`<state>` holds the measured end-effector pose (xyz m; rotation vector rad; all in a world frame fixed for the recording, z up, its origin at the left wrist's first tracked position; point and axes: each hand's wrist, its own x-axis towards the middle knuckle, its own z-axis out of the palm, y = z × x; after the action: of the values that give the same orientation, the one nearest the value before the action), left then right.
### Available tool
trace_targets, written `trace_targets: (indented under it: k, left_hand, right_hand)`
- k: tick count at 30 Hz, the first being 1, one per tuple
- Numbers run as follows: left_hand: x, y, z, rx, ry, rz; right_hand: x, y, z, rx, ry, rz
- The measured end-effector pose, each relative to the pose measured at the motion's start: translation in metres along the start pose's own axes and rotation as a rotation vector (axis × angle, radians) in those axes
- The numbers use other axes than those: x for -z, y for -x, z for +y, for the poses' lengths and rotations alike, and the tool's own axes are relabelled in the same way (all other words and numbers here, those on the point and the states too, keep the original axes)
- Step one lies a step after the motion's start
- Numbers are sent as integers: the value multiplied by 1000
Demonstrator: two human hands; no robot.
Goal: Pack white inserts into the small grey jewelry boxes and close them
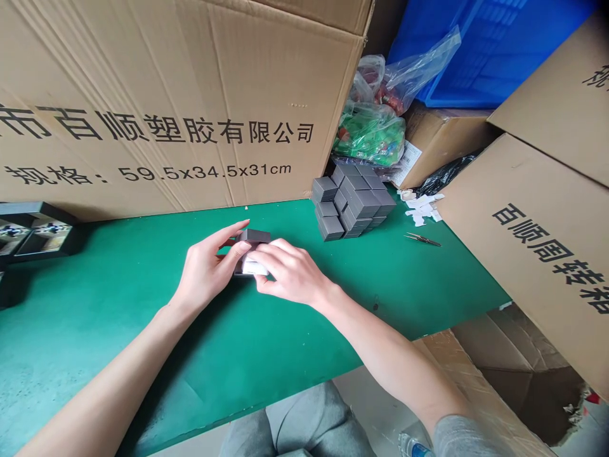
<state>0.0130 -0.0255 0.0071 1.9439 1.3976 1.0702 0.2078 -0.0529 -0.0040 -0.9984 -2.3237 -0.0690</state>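
Note:
My left hand (pixel 208 270) grips a small dark grey box (pixel 255 236) from its left side, thumb on the near face and fingers behind. From the right, my right hand (pixel 290 270) closes on the same box, its fingertips over a white or pale part (pixel 248 265) at the lower front. The fingers partly cover that pale part, so I cannot tell whether it is a tray, a lining or a label. To the right of my hands stands a stack of similar dark grey boxes (pixel 354 202).
Tweezers (pixel 422 239) and white scraps (pixel 423 206) lie right of the stack on the green table (pixel 228 368). Behind stands a large carton (pixel 190 82); bagged green parts (pixel 371 134) and a blue crate (pixel 480 57) are at the back right. Black trays (pixel 45 238) sit at left.

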Motion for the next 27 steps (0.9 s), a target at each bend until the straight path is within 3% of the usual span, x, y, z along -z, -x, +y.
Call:
trace_targets:
  k: [6, 12, 17, 22, 27]
  left_hand:
    - [-2, 4, 8, 32, 129, 36]
    - [-4, -2, 9, 301, 672, 131]
    - [-4, -4, 11, 342, 845, -60]
    - [-4, -1, 14, 423, 905, -159]
    - [-4, 0, 12, 429, 975, -241]
  right_hand:
    - [-3, 3, 1, -1, -55, 79]
    - [1, 2, 4, -62, -121, 185]
    - [-1, 1, 6, -117, -163, 250]
    - [0, 1, 3, -131, -184, 300]
    - [2, 2, 0, -202, -278, 265]
